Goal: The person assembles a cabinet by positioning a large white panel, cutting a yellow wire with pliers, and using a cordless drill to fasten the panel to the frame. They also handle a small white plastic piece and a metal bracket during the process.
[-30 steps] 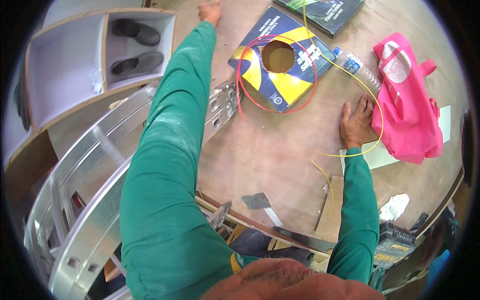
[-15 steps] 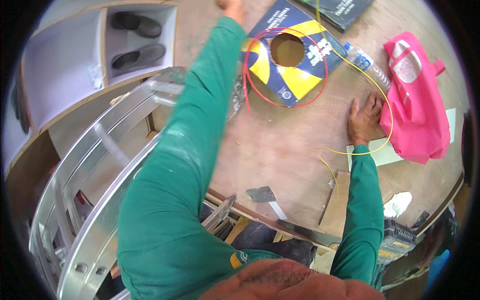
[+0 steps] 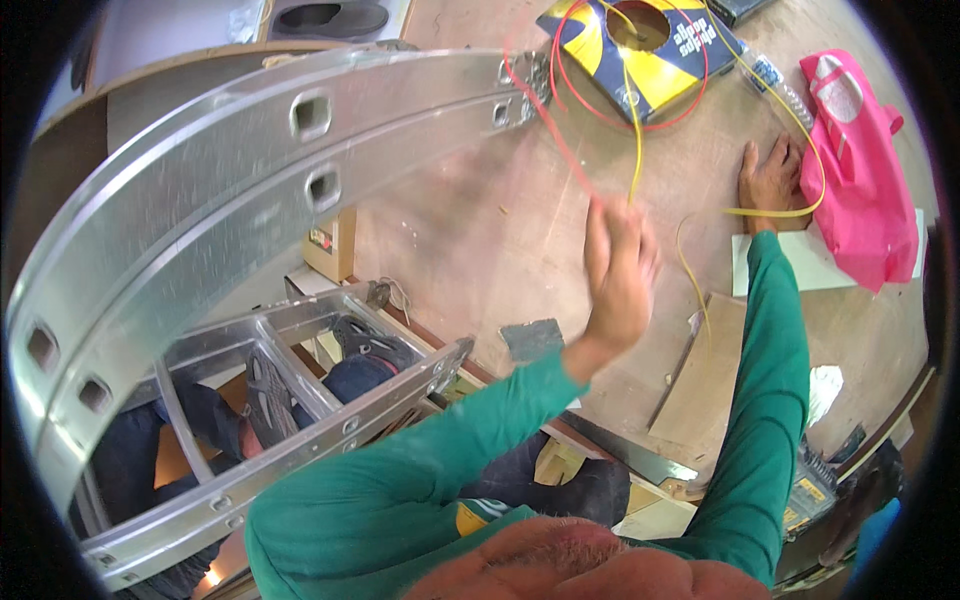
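Observation:
My left hand (image 3: 618, 275), slightly blurred, is closed on a red wire (image 3: 563, 142) and seemingly a yellow wire (image 3: 638, 155), both stretching from the far side of the table. Beyond it lies a blue and yellow cardboard box (image 3: 660, 85) with a round hole, and loops of the red wire rest over it. My right hand (image 3: 770, 180) is spread flat on the tabletop, beside a pink bag (image 3: 860, 190) and a clear plastic bottle (image 3: 780, 85). A stretch of yellow wire curves past this hand's wrist.
An aluminium ladder (image 3: 200, 190) fills the left side. Lower down, a person's shoes (image 3: 270, 400) rest among ladder rungs. A brown board (image 3: 700, 370), a dark flat scrap (image 3: 532, 340) and a saw-like blade (image 3: 630, 455) lie near the table's front edge. A shelf holds a dark shoe (image 3: 330, 18).
My left hand has come from the far edge back towards me, drawing the wires. My right hand stays flat by the bag. The view has shifted, and the ladder looms larger.

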A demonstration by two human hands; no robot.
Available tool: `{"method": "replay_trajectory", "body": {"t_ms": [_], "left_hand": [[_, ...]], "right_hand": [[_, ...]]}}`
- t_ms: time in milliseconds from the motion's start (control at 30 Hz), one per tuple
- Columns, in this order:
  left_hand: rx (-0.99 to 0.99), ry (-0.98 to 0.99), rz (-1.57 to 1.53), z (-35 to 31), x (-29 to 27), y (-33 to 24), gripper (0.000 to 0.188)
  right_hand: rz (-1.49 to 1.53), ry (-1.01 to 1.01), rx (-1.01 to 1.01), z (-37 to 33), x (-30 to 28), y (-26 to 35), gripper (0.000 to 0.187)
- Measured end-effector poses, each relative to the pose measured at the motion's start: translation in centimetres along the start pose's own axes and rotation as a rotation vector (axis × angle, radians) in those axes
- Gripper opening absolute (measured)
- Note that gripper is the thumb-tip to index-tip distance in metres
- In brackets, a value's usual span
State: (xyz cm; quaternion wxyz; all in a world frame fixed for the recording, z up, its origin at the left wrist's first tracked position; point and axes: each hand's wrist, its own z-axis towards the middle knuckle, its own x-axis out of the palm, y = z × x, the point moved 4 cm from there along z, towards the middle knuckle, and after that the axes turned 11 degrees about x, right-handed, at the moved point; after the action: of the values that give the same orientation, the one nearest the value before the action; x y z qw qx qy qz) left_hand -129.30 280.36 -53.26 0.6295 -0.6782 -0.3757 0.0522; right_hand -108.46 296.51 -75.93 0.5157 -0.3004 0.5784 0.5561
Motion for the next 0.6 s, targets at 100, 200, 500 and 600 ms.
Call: {"method": "replay_trajectory", "body": {"t_ms": [100, 200, 500, 600], "left_hand": [[-0.110, 0.071, 0.040, -11.3, -5.1, -4.5, 0.026], [-0.069, 0.104, 0.205, -18.9, -8.3, -8.0, 0.029], [-0.146, 0.297, 1.152, -24.8, -31.7, 1.3, 0.042], [-0.291, 0.316, 1.168, -28.2, -35.2, 3.7, 0.038]], "right_hand": [[-0.070, -0.044, -0.015, -0.1, 1.6, -1.9, 0.072], [-0.141, 0.121, -0.078, -0.4, -1.7, 0.3, 0.074], [-0.191, 0.156, -0.166, -1.0, 2.8, -8.4, 0.077], [-0.245, 0.104, -0.119, -4.9, -0.7, -4.4, 0.078]]}}
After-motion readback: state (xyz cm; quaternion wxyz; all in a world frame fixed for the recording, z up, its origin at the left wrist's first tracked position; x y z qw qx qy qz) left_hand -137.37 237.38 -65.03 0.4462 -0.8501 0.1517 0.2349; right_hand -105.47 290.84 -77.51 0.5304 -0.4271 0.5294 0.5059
